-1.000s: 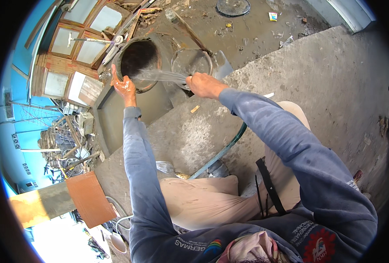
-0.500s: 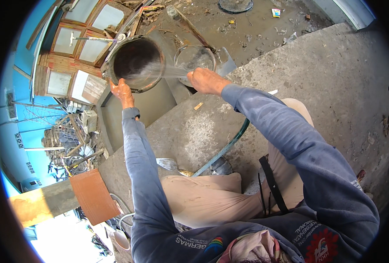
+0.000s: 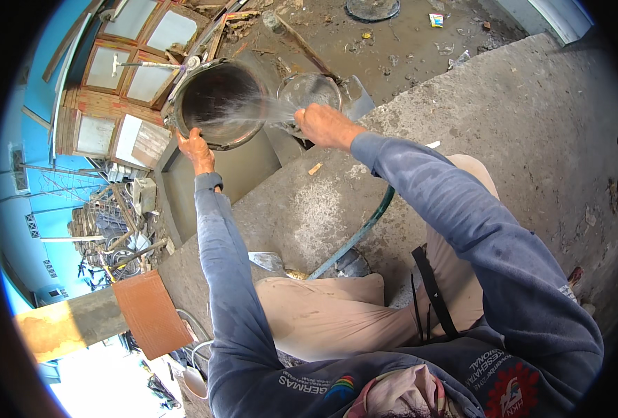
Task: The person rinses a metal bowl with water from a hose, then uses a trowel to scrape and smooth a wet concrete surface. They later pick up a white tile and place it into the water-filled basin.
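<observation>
My left hand (image 3: 196, 150) grips the near rim of a dark round bucket (image 3: 215, 87), which is tipped so its mouth faces me. To its right, my right hand (image 3: 328, 126) is closed round the end of a green hose (image 3: 354, 240). A fan of water (image 3: 256, 109) shoots leftward from that fist into the bucket. The hose end itself is hidden by my fingers, and part of its length passes beneath my right sleeve. Just beyond my right hand stands a round container (image 3: 309, 87) with murky contents.
Below the bucket is a grey, wet trough (image 3: 218, 177) beside the concrete ledge (image 3: 420, 111). A trowel (image 3: 267, 261) lies near my knee. Muddy ground with a wooden-handled tool (image 3: 302, 45) spreads beyond; wooden panels (image 3: 110, 66) lean at left, near a reddish-brown board (image 3: 152, 313).
The bucket and my left hand have shifted slightly to the right. The water has spread into a wider fan. My right hand stays almost in place.
</observation>
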Motion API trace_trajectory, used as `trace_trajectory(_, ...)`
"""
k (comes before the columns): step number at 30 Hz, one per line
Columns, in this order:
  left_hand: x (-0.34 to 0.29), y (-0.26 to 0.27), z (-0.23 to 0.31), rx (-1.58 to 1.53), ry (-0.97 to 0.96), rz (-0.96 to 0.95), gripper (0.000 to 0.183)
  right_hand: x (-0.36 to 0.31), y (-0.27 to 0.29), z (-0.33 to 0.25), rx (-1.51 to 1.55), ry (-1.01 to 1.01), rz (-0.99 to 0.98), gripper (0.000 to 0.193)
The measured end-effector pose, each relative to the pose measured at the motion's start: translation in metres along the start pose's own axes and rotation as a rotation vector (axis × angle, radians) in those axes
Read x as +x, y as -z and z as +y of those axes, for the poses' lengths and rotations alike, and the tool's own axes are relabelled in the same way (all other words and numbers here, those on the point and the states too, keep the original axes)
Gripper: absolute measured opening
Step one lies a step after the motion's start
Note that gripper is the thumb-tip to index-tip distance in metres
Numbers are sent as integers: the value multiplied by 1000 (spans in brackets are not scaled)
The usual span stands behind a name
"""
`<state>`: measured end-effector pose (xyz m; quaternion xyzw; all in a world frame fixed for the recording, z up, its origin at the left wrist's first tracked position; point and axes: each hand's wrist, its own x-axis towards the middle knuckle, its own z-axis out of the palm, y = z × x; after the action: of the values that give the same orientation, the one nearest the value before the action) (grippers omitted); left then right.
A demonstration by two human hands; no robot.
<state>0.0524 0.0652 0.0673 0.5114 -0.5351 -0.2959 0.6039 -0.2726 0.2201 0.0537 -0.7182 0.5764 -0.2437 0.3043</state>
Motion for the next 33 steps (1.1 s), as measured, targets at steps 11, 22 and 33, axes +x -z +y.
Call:
trace_trajectory(11, 4, 16, -36, -261, 231, -45, 53, -8, -3, -8, -12, 55, -54, 29)
trace_trajectory(22, 23, 24, -77, -318, 667, 53, 25, -10, 3, -7, -59, 27, -50, 26)
trace_trajectory(33, 24, 28, -85, -176, 614, 48, 25, -1, -3, 14, -94, -60, 43, 26)
